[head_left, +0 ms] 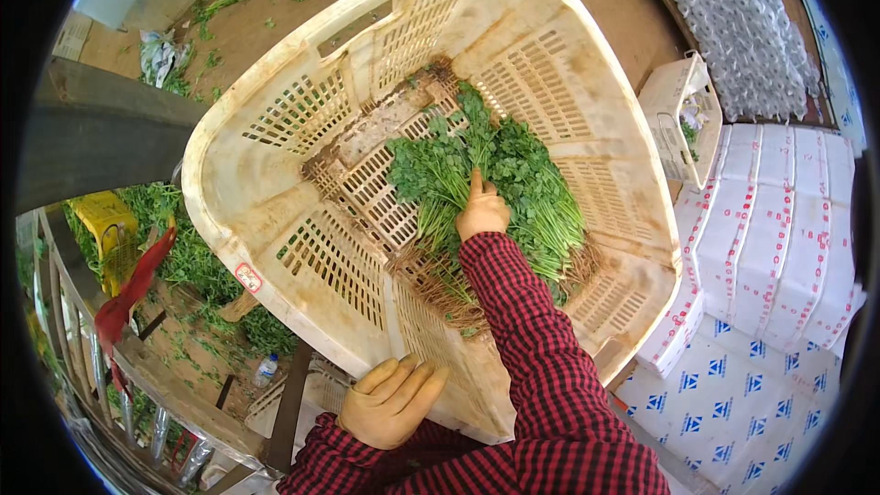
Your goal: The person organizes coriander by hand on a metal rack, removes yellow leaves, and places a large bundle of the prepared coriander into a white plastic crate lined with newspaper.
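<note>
Inside a large, dirty cream plastic basket [266, 55] lies a pile of leafy green herbs [541, 192] with long stems and brown roots. My gloved right hand [481, 211] reaches down into it, fingers closed on some of the stems near the middle. My gloved left hand [390, 403] is at the basket's near rim, fingers lightly bent and laid against it, holding nothing that I can see. Red checked sleeves cover both forearms.
White printed cartons [761, 229] and a smaller crate [665, 119] stand right, below a bundle of clear wrap [724, 27]. Left are a dark beam [110, 128], metal railing [69, 312], yellow crate [110, 229], red cloth [128, 302], scattered greens and a plastic bottle [266, 369].
</note>
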The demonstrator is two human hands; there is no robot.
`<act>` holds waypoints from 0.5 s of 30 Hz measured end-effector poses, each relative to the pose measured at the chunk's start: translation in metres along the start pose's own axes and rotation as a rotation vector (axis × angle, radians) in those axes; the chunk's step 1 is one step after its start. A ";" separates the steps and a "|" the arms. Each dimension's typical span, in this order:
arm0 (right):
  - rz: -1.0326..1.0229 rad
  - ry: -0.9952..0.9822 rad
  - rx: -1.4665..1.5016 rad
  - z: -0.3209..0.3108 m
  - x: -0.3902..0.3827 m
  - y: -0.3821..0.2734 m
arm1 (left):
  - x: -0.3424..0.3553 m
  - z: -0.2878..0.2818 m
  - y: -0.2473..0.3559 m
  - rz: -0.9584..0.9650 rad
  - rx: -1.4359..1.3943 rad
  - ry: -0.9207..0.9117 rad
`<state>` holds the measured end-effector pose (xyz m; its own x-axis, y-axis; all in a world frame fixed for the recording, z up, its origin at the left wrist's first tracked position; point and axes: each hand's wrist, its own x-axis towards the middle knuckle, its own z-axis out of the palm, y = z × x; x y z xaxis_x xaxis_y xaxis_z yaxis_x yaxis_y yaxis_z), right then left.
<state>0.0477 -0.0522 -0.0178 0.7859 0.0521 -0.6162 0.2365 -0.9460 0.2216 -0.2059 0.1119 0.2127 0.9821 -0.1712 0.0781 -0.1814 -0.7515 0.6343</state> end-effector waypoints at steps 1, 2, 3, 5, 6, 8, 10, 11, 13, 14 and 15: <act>0.026 -0.066 0.030 -0.023 -0.016 -0.002 | -0.001 0.000 0.000 0.004 0.007 -0.003; 0.024 -0.052 -0.017 -0.014 -0.012 -0.003 | -0.002 0.001 0.001 0.009 0.015 -0.006; 0.021 -0.037 -0.063 0.003 -0.002 -0.003 | -0.002 0.002 0.002 0.009 0.021 0.029; 0.016 -0.031 -0.105 0.004 0.004 -0.005 | -0.003 0.004 0.004 0.007 0.033 0.043; 0.022 -0.059 -0.036 -0.001 0.013 -0.001 | -0.003 0.005 0.004 0.008 0.041 0.050; 0.042 -0.142 0.037 -0.030 0.008 0.002 | -0.005 0.006 0.000 0.023 -0.004 0.070; -0.027 0.019 0.136 -0.046 -0.015 0.014 | -0.008 0.008 0.000 0.023 -0.015 0.091; -0.064 0.097 0.224 -0.046 -0.025 0.024 | -0.009 0.008 0.000 0.034 -0.004 0.100; -0.046 0.177 0.553 -0.059 -0.053 0.036 | -0.011 0.010 0.001 0.033 -0.010 0.120; -0.025 0.182 0.822 -0.055 -0.063 0.040 | -0.011 0.011 0.001 0.034 -0.009 0.126; 0.007 0.170 0.995 -0.057 -0.069 0.042 | -0.008 0.011 0.001 0.028 -0.025 0.146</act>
<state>0.0360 -0.0770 0.0772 0.8748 0.0173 -0.4842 -0.2916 -0.7793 -0.5547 -0.2148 0.1058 0.2038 0.9739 -0.0961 0.2058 -0.2093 -0.7315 0.6489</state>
